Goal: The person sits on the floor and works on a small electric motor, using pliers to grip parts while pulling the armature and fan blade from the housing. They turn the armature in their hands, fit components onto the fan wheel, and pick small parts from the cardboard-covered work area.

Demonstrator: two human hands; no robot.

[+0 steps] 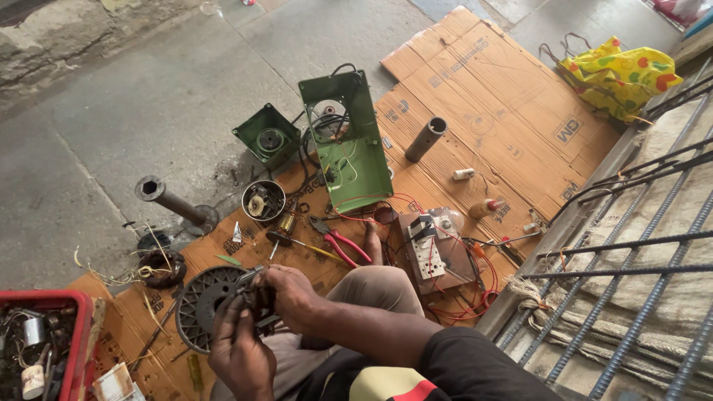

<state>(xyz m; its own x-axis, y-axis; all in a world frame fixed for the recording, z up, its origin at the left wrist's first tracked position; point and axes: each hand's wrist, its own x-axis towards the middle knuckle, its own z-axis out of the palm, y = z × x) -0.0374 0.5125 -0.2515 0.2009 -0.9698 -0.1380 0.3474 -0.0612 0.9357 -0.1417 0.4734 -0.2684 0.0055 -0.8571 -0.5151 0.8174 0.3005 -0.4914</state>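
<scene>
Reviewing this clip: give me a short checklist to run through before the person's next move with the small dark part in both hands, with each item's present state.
1. Both hands on the part: left hand and right hand grip the small dark part. Ok.
2. Part held clear of the round slotted disc: overlap in view, contact cannot tell.
3. Red-handled pliers close by on the cardboard: ok.
4. Loose red wires clear of the knee: not ok, they lie right beside it.
5. Open green housing stable: lying flat, ok.

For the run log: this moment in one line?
left hand: holds dark part | right hand: grips same part | nearby: grey fan wheel, red pliers
</scene>
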